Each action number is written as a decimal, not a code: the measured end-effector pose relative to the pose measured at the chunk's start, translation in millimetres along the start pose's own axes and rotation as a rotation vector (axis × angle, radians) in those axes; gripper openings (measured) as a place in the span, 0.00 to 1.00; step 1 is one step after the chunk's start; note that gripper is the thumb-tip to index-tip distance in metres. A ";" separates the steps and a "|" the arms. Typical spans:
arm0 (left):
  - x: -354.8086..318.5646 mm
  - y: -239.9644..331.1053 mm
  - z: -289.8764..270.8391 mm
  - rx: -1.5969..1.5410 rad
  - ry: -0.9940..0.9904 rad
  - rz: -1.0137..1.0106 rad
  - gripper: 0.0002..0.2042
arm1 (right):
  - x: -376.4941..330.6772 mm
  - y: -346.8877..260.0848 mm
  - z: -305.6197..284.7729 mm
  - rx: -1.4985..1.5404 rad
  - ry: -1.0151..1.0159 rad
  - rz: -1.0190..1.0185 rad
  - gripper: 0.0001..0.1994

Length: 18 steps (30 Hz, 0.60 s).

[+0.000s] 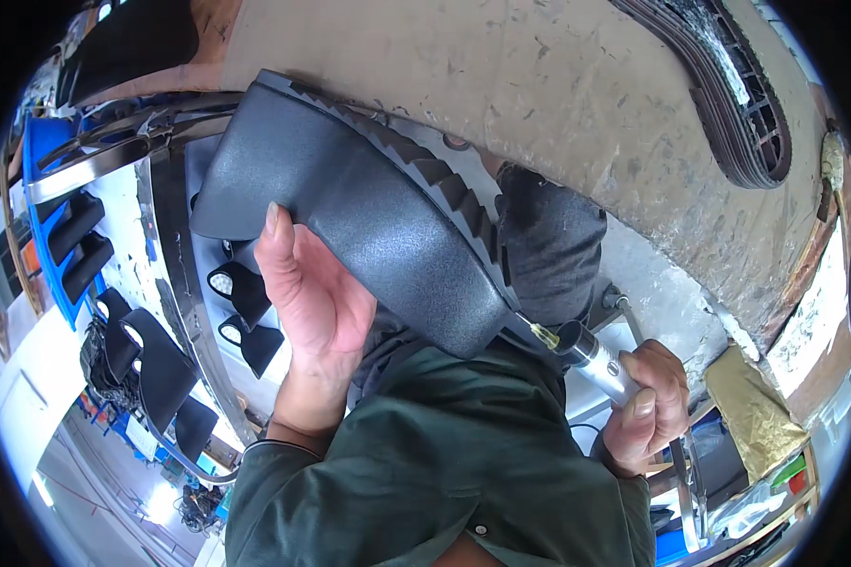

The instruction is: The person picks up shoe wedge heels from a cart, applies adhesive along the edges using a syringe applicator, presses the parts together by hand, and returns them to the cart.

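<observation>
In the middle of the head view is a black slipper [350,222], tilted on its side, its smooth upper facing me. Its sole [435,180] has a row of jagged ridges and faces the worktable. My left hand [314,288] grips the slipper from below; the thumb presses on the upper and the other fingers are hidden behind it. My right hand [648,402] is wrapped around a silver cylindrical tool [600,367] with a dark collar. A thin needle tip with a yellowish base [543,334] extends from the tool and meets, or nearly meets, the slipper's lower sole edge.
A worn brown worktable [558,85] spans the far side, with a dark ridged sole piece [752,123] at its right. Black slipper uppers [156,364] hang on a metal rack [165,217] at left, beside a blue tray [52,217]. Crumpled brown paper [755,406] lies at right.
</observation>
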<state>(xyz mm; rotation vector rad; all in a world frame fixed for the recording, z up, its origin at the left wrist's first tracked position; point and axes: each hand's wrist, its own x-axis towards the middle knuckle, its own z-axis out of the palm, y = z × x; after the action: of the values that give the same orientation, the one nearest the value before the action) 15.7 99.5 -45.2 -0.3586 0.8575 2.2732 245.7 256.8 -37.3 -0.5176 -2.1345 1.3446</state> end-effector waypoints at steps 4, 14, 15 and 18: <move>0.2 5.4 3.3 -0.185 -0.142 -0.125 0.28 | -2.8 2.6 -0.2 0.004 -0.014 0.029 0.15; -32.8 24.5 25.6 -0.255 -0.082 -0.249 0.18 | 19.3 -7.6 18.6 0.115 -0.052 -0.120 0.28; -39.5 27.0 17.9 -0.362 -0.117 -0.301 0.24 | 30.8 -14.0 26.5 0.052 -0.098 -0.215 0.30; -54.5 27.4 11.6 -0.483 -0.185 -0.335 0.33 | 52.8 -59.6 65.0 -0.116 -0.082 -0.327 0.39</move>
<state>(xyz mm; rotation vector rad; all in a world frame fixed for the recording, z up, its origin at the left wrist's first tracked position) 37.1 64.9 1.7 -0.4571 0.1303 2.1299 161.9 217.7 7.8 -0.1487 -2.2547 1.0815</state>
